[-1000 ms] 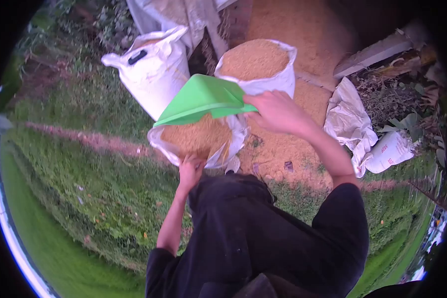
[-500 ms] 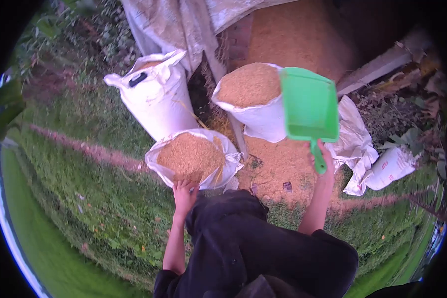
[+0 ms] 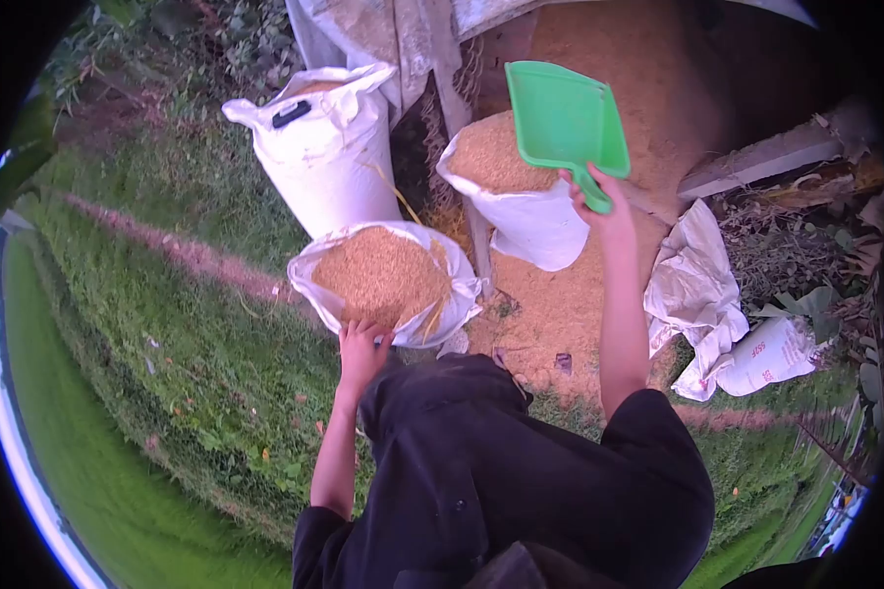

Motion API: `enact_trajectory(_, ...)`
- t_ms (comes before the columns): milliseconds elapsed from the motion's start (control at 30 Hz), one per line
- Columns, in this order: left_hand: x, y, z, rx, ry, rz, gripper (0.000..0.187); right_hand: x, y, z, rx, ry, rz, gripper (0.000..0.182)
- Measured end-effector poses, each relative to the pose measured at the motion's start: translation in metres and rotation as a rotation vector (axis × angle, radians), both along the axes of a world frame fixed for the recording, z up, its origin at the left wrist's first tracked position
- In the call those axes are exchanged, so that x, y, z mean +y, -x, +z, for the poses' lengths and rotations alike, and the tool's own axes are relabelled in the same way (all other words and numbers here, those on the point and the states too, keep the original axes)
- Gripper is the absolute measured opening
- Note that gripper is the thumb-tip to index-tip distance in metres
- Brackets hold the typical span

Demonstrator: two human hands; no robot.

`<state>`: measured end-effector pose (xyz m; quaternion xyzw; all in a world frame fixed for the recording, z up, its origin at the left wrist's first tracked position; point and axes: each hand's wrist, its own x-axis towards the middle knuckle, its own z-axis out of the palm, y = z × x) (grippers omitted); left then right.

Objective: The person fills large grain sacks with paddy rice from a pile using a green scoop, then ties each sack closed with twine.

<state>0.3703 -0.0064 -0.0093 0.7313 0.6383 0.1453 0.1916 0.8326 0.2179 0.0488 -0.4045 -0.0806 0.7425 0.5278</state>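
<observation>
My right hand [image 3: 597, 201] is wrapped round the handle of a green dustpan [image 3: 568, 116], raised over the right side of a white sack [image 3: 538, 228] heaped with tan, husk-like grain. Nothing shows in the dustpan's pan. My left hand [image 3: 361, 348] grips the near rim of another white sack [image 3: 459, 302], its fingertips bent over the edge against the grain [image 3: 381, 275]. That sack stands open right in front of my body. Part of the farther heap is hidden behind the dustpan.
A tall white sack [image 3: 329, 162] with a dark object [image 3: 291, 114] on top stands behind at left. Loose grain [image 3: 530, 324] covers the ground toward a tarp-covered opening [image 3: 373, 34]. Crumpled sacks [image 3: 695, 285] lie at right, near a beam [image 3: 756, 157]. Grass [image 3: 196, 344] spreads left.
My right hand has carried the dustpan forward and to the left, over the farther sack's heap. My left hand stays on the near sack's rim. The view has shifted slightly.
</observation>
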Motion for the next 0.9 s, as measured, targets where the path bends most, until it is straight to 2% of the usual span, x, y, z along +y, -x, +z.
enact_trajectory(67,0.001,0.003,-0.003,-0.014,-0.009,-0.026,0.014,0.022,0.013,-0.032,0.019,0.049,0.038,0.036)
enact_trajectory(167,0.006,0.003,0.007,-0.006,0.023,-0.037,0.016,0.037,0.024,-0.047,-0.001,0.197,-0.001,0.041)
enact_trajectory(233,0.009,0.006,0.009,-0.010,0.013,-0.046,0.017,0.034,0.026,-0.049,0.054,0.115,-0.021,0.046)
enact_trajectory(367,0.024,0.010,0.011,-0.033,0.102,-0.051,0.016,0.019,0.039,-0.026,-0.020,0.213,-0.112,0.049)
enact_trajectory(433,0.041,0.011,0.017,-0.040,0.127,-0.075,0.016,-0.001,0.055,-0.010,-0.100,0.244,-0.292,0.047)
enact_trajectory(467,0.054,0.010,0.021,-0.074,0.213,-0.045,0.016,-0.010,0.060,-0.014,-0.098,0.247,-0.308,0.047)
enact_trajectory(500,0.068,0.008,0.023,-0.108,0.299,-0.015,0.017,-0.019,0.065,-0.023,-0.155,0.231,-0.428,0.045)
enact_trajectory(533,0.083,0.009,0.015,-0.107,0.183,-0.037,0.018,-0.028,0.072,-0.037,-0.211,0.215,-0.551,0.043)
enact_trajectory(600,0.120,-0.006,0.021,-0.072,0.100,-0.097,0.019,-0.052,0.087,-0.104,-0.718,0.147,-0.375,0.042)
enact_trajectory(633,0.138,-0.015,0.012,-0.080,-0.001,-0.220,0.021,-0.068,0.100,-0.136,-0.893,0.139,-0.193,0.045)
enact_trajectory(667,0.153,-0.024,0.000,-0.091,-0.102,-0.345,0.023,-0.086,0.129,-0.157,-1.482,0.065,-0.032,0.049)
enact_trajectory(700,0.163,-0.036,-0.008,-0.099,-0.102,-0.380,0.023,-0.106,0.161,-0.150,-1.473,0.073,0.053,0.052)
enact_trajectory(733,0.169,-0.047,-0.015,-0.037,-0.090,-0.554,0.026,-0.121,0.187,-0.142,-1.459,0.084,0.140,0.054)
enact_trajectory(767,0.172,-0.054,-0.021,0.027,-0.082,-0.730,0.029,-0.125,0.199,-0.140,-1.461,0.113,0.109,0.054)
enact_trajectory(833,0.168,-0.054,-0.035,0.107,-0.096,-0.829,0.031,-0.131,0.214,-0.138,-0.967,0.322,0.309,0.047)
enact_trajectory(867,0.165,-0.049,-0.040,0.197,-0.110,-0.889,0.034,-0.134,0.219,-0.138,-0.963,0.344,0.275,0.047)
enact_trajectory(900,0.166,-0.042,-0.037,0.190,-0.113,-0.924,0.034,-0.133,0.221,-0.141,-1.271,0.180,0.153,0.042)
